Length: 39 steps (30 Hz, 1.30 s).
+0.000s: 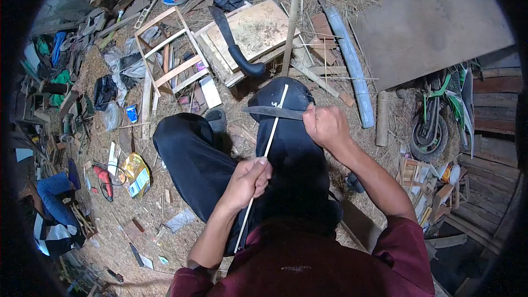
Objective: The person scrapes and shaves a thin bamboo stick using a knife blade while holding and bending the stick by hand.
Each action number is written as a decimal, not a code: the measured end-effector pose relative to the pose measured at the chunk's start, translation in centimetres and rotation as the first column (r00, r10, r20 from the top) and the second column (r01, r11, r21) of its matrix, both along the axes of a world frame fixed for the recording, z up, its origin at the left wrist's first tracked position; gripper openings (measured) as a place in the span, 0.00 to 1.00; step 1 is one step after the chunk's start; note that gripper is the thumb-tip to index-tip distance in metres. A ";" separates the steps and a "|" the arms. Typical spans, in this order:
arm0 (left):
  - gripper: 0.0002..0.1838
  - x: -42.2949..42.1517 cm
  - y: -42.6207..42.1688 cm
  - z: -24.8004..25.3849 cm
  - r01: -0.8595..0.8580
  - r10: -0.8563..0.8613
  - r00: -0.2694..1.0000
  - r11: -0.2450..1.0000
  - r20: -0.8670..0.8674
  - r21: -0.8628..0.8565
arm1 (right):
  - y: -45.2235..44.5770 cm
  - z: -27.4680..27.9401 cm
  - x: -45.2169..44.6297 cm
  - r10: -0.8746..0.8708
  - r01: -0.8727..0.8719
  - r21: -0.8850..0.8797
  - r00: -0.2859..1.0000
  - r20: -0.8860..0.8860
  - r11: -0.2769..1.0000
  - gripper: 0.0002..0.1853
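strip (pixel 271 137), long axis near-left to far-right, clenched in left hand (pixel 250 180); knife (pixel 265 111), gripped in right hand (pixel 325 125), crosses strip's far part.

Short gap between left hand (pixel 252 181) and knife (pixel 269 111), alongside thin stick (pixel 269 144). Blocked ahead by right knee (pixel 300 93), then by boards (pixel 264 25) topped with machete (pixel 237 58). Hemmed in ahead-left by wooden frame (pixel 179 71). Narrow gap between right hand (pixel 324 125) and grey pipe (pixel 352 69); wider over strawy floor (pixel 379 157) toward motorbike (pixel 432 132). Low clutter left: red drill (pixel 103 179), yellow bag (pixel 137 173).
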<state>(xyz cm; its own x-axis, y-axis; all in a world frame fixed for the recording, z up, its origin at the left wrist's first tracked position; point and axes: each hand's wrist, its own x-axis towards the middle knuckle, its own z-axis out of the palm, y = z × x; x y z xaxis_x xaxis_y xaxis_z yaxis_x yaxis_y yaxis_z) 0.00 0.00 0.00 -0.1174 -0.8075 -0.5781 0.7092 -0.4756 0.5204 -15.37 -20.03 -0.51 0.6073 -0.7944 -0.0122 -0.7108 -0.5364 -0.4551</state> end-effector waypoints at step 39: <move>0.14 1.3 -7.8 1.2 -0.124 0.146 0.927 0.989 0.345 -0.084 | -1.3 1.5 -0.6 -0.026 -0.148 0.475 0.940 0.341 0.867 0.12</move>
